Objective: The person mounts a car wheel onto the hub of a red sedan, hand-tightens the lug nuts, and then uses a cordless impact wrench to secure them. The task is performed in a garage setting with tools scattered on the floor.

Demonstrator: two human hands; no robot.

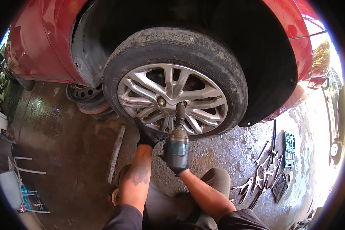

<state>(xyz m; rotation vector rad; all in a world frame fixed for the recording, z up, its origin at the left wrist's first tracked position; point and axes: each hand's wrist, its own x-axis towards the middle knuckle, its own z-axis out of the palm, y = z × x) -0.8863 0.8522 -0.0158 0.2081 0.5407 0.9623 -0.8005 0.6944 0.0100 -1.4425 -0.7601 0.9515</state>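
A car wheel (170, 88) with a silver multi-spoke rim and a worn, dirty black tire (119, 61) fills the middle, under the wheel arch. My right hand (177, 168), in a black glove, is closed round the grip of an impact wrench (177, 147). The wrench points up and away, and its long dark socket (181, 113) meets the rim right of the hub, where it hides the fastener. Left of the hub a lug nut (161, 101) shows. My gloved left hand (146, 134) lies against the wheel's lower left, fingers spread over tire and rim edge.
Red body panels (46, 42) surround the arch. A steel wheel (88, 96) lies behind at left. A metal pipe (117, 153) rests on the wet floor. Wrenches and pliers (262, 170) are scattered at right beside a teal tool case (289, 149). An upturned white chair (11, 188) stands far left.
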